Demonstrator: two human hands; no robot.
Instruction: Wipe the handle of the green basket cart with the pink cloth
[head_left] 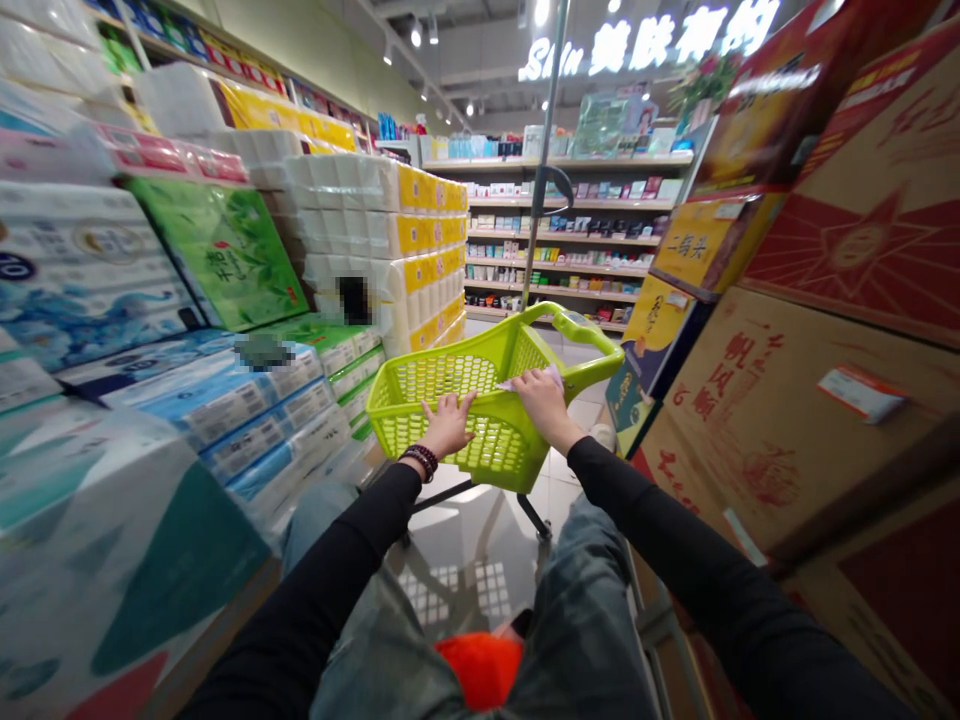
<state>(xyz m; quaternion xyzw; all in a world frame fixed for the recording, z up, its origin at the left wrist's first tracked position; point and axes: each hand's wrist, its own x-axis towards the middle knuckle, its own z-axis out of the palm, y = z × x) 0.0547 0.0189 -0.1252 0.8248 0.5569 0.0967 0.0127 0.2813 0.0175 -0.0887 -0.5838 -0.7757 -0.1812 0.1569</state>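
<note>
One spread left hand [448,425] and a curled right hand [541,397] touch the cart [496,408]; press evenly to avoid tipping.

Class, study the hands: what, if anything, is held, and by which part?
The right hand holds a pale, tissue-like piece against the green cart near its handle; the gripped part is hidden. The left hand touches the cart's rim, grip unclear.
</note>
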